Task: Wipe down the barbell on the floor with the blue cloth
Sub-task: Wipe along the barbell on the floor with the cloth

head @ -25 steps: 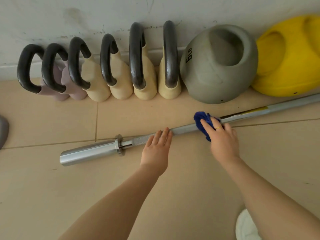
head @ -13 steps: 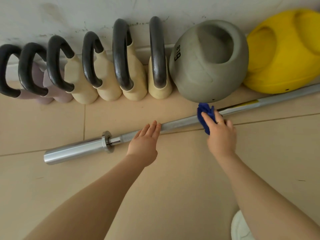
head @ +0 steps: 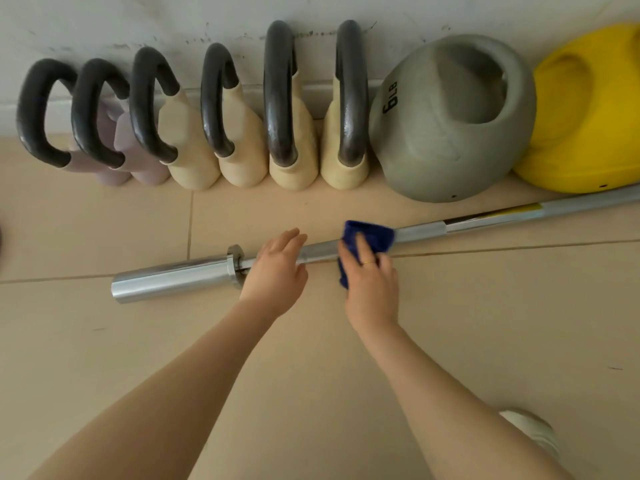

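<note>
A steel barbell (head: 173, 277) lies slantwise on the tiled floor, its sleeve end at the left and its shaft running off the right edge. My left hand (head: 275, 271) rests on the shaft just right of the collar, fingers straight. The blue cloth (head: 375, 237) is draped over the shaft a short way to the right. My right hand (head: 372, 285) grips the cloth round the bar, fingers over the top; the thumb is hidden. The two hands are close together.
A row of several cream and mauve kettlebells (head: 242, 161) with black handles lines the wall behind the bar. A grey 6 lb kettlebell (head: 450, 133) and a yellow one (head: 588, 116) stand to the right. My white shoe (head: 533, 431) is at the lower right.
My right hand has slid the cloth leftward along the shaft, closing the gap to my left hand. The left hand stays on the shaft and now sits nearer the collar.
</note>
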Demonstrator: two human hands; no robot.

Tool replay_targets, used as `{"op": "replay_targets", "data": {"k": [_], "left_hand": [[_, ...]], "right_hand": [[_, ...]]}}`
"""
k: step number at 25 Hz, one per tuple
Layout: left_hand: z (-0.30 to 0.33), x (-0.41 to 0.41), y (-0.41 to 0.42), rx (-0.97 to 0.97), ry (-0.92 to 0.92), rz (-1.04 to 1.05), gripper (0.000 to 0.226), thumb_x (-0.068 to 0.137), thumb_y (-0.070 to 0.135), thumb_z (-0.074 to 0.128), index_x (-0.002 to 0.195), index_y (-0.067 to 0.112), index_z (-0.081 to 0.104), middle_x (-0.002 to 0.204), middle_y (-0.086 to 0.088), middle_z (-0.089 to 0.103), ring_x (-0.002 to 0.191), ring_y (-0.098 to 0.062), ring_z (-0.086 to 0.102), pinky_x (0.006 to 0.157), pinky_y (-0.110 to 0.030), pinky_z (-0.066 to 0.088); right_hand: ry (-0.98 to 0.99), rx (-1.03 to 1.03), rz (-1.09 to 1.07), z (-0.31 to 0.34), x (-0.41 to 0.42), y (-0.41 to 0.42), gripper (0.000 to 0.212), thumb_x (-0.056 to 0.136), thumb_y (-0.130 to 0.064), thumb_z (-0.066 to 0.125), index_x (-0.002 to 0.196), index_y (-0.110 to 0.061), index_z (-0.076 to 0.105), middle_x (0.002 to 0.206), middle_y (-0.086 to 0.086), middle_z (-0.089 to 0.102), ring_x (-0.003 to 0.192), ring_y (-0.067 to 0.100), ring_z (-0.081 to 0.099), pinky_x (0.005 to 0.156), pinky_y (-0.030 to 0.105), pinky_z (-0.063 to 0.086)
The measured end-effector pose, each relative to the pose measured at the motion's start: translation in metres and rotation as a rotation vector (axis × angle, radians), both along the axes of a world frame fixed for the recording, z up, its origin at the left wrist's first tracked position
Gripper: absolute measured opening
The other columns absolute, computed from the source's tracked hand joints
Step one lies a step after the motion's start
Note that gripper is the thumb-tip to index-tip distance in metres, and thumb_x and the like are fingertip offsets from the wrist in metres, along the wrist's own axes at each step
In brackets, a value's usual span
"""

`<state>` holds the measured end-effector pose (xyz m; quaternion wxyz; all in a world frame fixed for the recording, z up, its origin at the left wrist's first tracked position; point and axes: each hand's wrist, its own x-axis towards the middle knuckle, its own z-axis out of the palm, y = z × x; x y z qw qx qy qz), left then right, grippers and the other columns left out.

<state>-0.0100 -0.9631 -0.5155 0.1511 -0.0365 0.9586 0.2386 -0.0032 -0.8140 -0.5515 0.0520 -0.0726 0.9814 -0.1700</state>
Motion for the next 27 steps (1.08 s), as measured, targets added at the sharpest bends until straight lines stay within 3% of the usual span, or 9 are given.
{"op": "replay_targets", "data": {"k": [3,6,8,14,18,20,23,25,27], "left_hand": [[-0.003,0.023,-0.038,-0.252,-0.013,-0.015,0.065,0.09,0.016,0.053,0.146,0.013,0.021,0.157,-0.007,0.01,0.145,-0.023,0.007,0.118,-0.034,0.009],[-0.01,0.044,-0.071,-0.371,0.007,0.016,0.07,0.084,0.013,0.064,0.144,0.012,0.027,0.154,-0.011,0.022,0.144,-0.026,0.016,0.117,-0.037,0.013],[-0.011,0.046,-0.081,-0.346,0.054,0.05,0.066,0.078,0.009,0.07,0.137,0.006,0.041,0.144,-0.014,0.042,0.138,-0.029,0.032,0.115,-0.042,0.022],[-0.013,0.037,-0.08,-0.281,0.097,-0.009,0.067,0.066,0.014,0.083,0.125,0.0,0.054,0.134,-0.015,0.054,0.13,-0.033,0.044,0.107,-0.044,0.035],[-0.016,0.024,-0.083,-0.107,0.007,0.098,0.052,0.08,0.015,0.07,0.126,0.005,0.047,0.148,-0.006,0.037,0.14,-0.023,0.028,0.111,-0.034,0.027],[-0.013,0.016,-0.085,-0.078,-0.057,0.096,0.052,0.079,0.018,0.07,0.121,0.005,0.043,0.149,-0.006,0.035,0.137,-0.023,0.033,0.104,-0.033,0.033],[-0.007,0.015,-0.089,-0.152,-0.053,0.018,0.045,0.078,0.025,0.067,0.113,0.008,0.044,0.116,-0.005,0.06,0.106,-0.028,0.057,0.08,-0.028,0.036],[-0.008,0.022,-0.092,-0.168,0.015,-0.003,0.045,0.076,0.028,0.069,0.111,0.013,0.046,0.109,0.0,0.062,0.105,-0.024,0.057,0.083,-0.027,0.035],[-0.012,0.029,-0.09,-0.133,0.049,-0.001,0.054,0.074,0.028,0.074,0.12,0.015,0.048,0.119,0.002,0.059,0.116,-0.02,0.052,0.093,-0.027,0.035]], "right_hand": [[-0.012,0.02,0.262,0.001,-0.003,-0.007,0.067,0.077,-0.005,0.062,0.137,-0.028,0.042,0.149,0.005,0.037,0.117,0.035,0.047,0.086,0.044,0.043],[-0.007,0.028,-0.109,-0.004,-0.008,-0.011,0.069,0.078,-0.003,0.06,0.139,-0.027,0.038,0.15,0.005,0.034,0.117,0.034,0.044,0.091,0.042,0.039],[-0.032,-0.025,-0.17,0.0,0.002,-0.045,0.065,0.074,-0.001,0.063,0.134,-0.02,0.047,0.145,0.01,0.041,0.109,0.037,0.049,0.089,0.041,0.042],[0.021,-0.028,0.353,0.002,0.012,-0.082,0.06,0.065,-0.003,0.073,0.122,-0.015,0.059,0.131,0.017,0.055,0.091,0.039,0.06,0.077,0.042,0.051],[-0.031,0.045,-0.069,0.006,-0.005,-0.065,0.066,0.07,-0.001,0.067,0.132,-0.013,0.048,0.127,0.019,0.054,0.097,0.04,0.053,0.086,0.043,0.044],[-0.073,0.017,0.013,0.011,0.001,-0.093,0.061,0.071,-0.002,0.067,0.129,-0.01,0.05,0.123,0.019,0.056,0.098,0.04,0.052,0.086,0.043,0.044],[0.041,0.0,0.349,0.011,0.01,-0.118,0.055,0.06,-0.006,0.073,0.113,-0.012,0.061,0.1,0.013,0.067,0.083,0.035,0.06,0.072,0.037,0.049],[0.121,0.094,0.442,0.008,-0.009,-0.106,0.037,0.065,-0.012,0.067,0.102,-0.015,0.065,0.088,0.008,0.068,0.085,0.032,0.062,0.076,0.036,0.046],[0.063,0.178,0.266,0.005,-0.024,-0.093,0.022,0.071,-0.009,0.062,0.092,-0.012,0.065,0.083,0.012,0.065,0.082,0.034,0.061,0.073,0.038,0.048]]}}
